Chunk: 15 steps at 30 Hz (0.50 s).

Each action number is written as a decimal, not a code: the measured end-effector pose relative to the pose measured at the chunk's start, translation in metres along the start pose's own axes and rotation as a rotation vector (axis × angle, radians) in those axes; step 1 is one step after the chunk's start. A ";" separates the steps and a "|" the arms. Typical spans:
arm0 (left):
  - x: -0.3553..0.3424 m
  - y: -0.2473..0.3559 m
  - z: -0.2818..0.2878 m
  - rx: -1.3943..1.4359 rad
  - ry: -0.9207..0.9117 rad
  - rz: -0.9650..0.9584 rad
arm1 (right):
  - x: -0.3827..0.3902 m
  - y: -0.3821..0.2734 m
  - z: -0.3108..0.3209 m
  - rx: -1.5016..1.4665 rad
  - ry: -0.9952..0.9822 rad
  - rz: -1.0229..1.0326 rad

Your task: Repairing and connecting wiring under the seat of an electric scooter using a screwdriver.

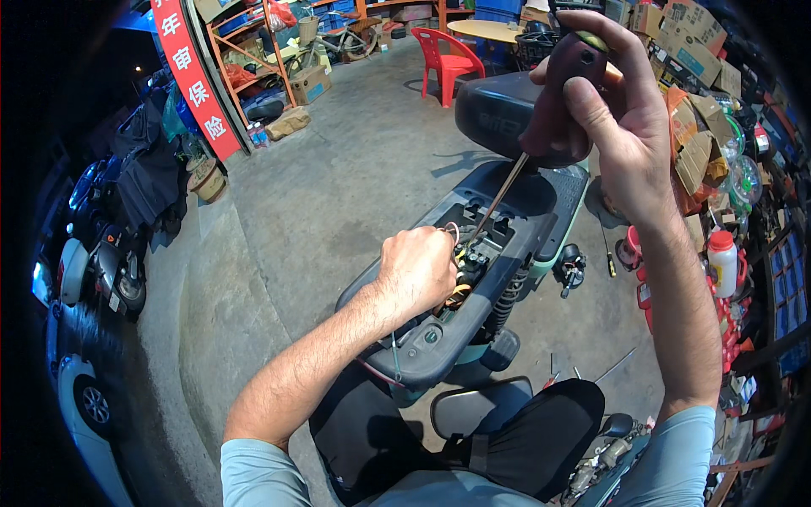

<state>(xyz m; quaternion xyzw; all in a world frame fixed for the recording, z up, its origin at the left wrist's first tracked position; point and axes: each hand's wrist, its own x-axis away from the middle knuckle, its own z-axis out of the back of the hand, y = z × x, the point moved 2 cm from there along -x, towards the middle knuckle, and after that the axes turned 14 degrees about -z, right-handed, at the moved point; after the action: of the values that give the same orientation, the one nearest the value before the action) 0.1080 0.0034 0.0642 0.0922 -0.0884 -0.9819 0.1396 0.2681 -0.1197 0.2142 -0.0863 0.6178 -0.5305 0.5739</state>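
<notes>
My right hand (621,110) is raised at the upper right, wrapped around the dark handle of a screwdriver (504,191). Its long metal shaft slants down and left into the open compartment of an electric scooter (420,349). Over that compartment my left hand (420,269) is closed, its fingers curled down by the shaft's lower end. A thin pale wire (454,230) loops up beside those fingertips. What the fingers pinch is hidden. Orange and yellow wires (459,296) show inside the compartment, below the hand. The scooter's black seat (494,118) stands tipped up at the far end, partly behind the screwdriver handle.
A shock absorber (508,300) runs down the scooter's right side. Right of it, another screwdriver (611,264) lies on the concrete floor near a white bottle with a red cap (721,264). Cardboard boxes (688,51) pile up at right; a red chair (445,63) stands behind.
</notes>
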 end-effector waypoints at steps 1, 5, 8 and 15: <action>-0.001 0.001 0.000 -0.005 0.003 -0.002 | 0.001 -0.005 0.001 0.027 -0.025 -0.072; -0.003 0.003 0.002 -0.009 0.008 0.010 | 0.002 -0.012 0.002 0.083 -0.002 -0.031; -0.004 0.003 0.002 -0.004 -0.009 0.012 | 0.000 -0.012 0.004 0.063 -0.065 -0.049; -0.005 0.004 0.001 -0.018 0.019 0.001 | 0.002 -0.006 0.002 0.028 -0.051 -0.096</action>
<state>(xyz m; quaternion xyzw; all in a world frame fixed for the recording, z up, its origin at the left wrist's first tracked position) 0.1132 0.0009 0.0664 0.1002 -0.0781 -0.9817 0.1419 0.2658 -0.1244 0.2178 -0.1213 0.5907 -0.5638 0.5643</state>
